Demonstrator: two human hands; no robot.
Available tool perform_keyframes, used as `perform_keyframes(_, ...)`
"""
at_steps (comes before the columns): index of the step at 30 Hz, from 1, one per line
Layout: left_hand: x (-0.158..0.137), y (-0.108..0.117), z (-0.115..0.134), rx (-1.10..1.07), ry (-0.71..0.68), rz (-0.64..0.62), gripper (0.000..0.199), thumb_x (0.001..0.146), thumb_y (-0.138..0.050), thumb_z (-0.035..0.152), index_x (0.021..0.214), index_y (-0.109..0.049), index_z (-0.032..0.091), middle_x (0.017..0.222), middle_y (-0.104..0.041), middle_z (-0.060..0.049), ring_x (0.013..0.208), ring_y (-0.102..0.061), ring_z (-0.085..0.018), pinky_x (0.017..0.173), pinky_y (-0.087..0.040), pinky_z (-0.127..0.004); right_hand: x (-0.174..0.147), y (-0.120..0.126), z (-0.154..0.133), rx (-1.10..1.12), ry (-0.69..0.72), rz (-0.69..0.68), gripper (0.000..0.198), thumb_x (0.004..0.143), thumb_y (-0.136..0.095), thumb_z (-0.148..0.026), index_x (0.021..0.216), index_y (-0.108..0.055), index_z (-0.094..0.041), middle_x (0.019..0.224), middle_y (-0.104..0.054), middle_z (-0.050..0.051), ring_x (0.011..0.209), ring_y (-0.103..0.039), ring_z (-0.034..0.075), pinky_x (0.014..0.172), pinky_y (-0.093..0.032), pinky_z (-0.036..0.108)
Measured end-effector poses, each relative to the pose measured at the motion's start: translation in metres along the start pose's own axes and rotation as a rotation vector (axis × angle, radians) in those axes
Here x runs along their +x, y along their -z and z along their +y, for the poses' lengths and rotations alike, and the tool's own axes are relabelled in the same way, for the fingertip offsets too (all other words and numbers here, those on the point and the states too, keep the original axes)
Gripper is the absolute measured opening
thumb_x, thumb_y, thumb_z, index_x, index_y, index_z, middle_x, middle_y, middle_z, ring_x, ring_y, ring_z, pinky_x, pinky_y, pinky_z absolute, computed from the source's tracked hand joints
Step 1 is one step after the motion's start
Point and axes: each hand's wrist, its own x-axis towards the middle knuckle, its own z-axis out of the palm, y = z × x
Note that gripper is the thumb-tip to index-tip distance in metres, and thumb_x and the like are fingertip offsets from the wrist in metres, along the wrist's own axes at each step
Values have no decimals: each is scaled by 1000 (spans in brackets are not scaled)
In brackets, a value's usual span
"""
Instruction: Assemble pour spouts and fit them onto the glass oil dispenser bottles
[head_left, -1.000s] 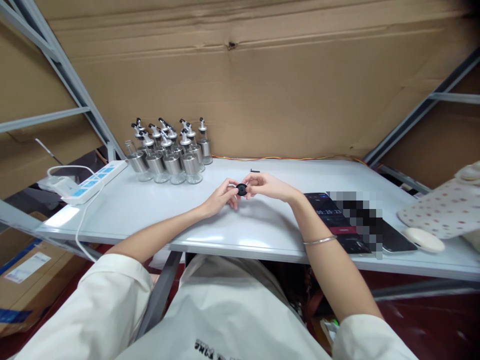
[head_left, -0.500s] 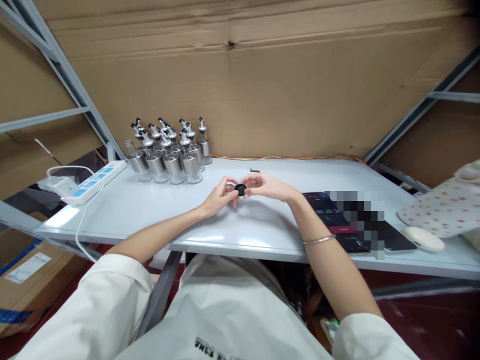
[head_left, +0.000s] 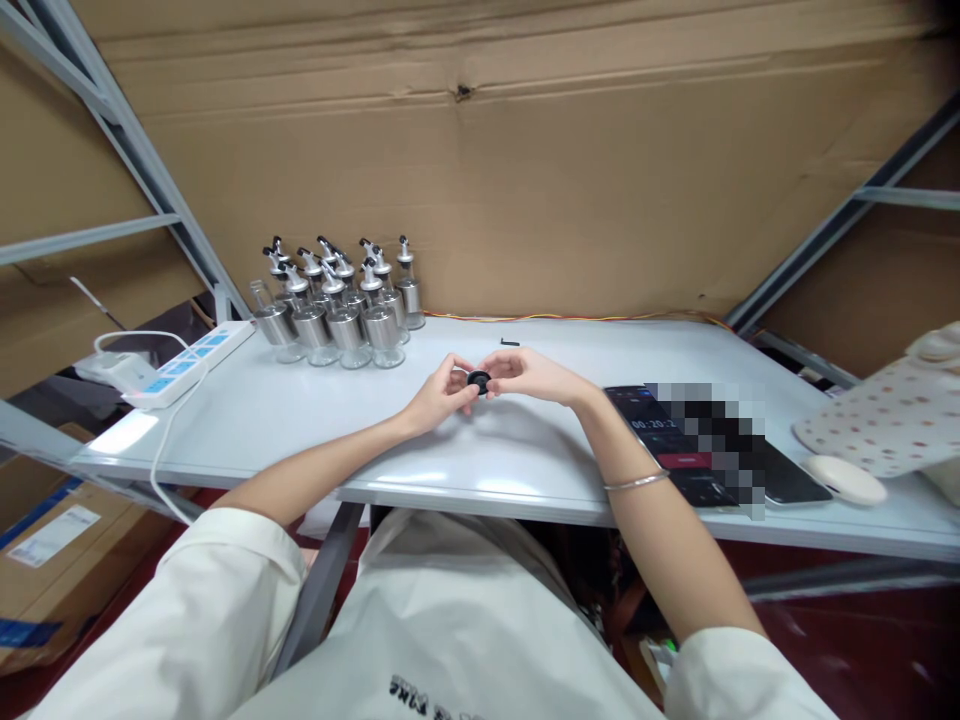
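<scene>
A small round black part point(head_left: 478, 381) with a ridged or recessed face sits between my two hands above the middle of the table; its exact kind is too small to make out. My left hand point(head_left: 439, 395) pinches it from the left with thumb and fingers. From the right, the thumb and fingertips of my right hand point(head_left: 534, 376) close on its edge. Just beyond my hands a thin black bent piece point(head_left: 510, 342) lies on the white table point(head_left: 600, 350). Some of my fingertips are hidden behind the round part.
Several glass-and-steel oil bottles point(head_left: 345, 330) with pourer spouts cluster at the back left; one lacks a spout. A power strip point(head_left: 191, 362) with a white cable lies at the left edge. To the right are a phone point(head_left: 667, 440) showing a timer and a cream round object point(head_left: 847, 480).
The round black part has tilted slightly between my fingers. Both hands have otherwise stayed in place, and the things on the table have not moved.
</scene>
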Motion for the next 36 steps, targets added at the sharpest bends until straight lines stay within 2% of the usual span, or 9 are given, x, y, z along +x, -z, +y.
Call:
perform_keyframes(8,0,1,1,-5,-4,1,39,72,-66,40,87,-37,19,74,-62,1,53,-55,-8,51,-44,-20,2,-1,2,-29,38,-35,20,68,-64,-22,88,-62,-17,69,-66,0,69,-62,15,71,-46,28)
perform_keyframes(19,-1,2,2,26,13,-21,41,70,-68,37,87,-36,20,77,-60,0,64,-59,-11,53,-45,-21,3,0,6,-67,65,-35,22,69,-65,-25,88,-61,-17,65,-64,-1,64,-59,13,64,-43,25)
perform_keyframes(28,-1,0,2,58,11,-21,34,71,-62,31,86,-34,20,76,-57,2,64,-57,-11,55,-44,-21,2,-3,2,-100,47,-16,24,66,-66,-26,87,-60,-16,65,-63,-1,62,-56,12,61,-41,24)
perform_keyframes(36,-4,-1,10,164,-3,-27,30,70,-60,29,85,-36,20,68,-54,5,55,-50,-8,56,-39,-22,2,-4,-1,-140,55,-6,25,64,-65,-26,86,-58,-15,63,-58,-3,59,-49,11,56,-36,23)
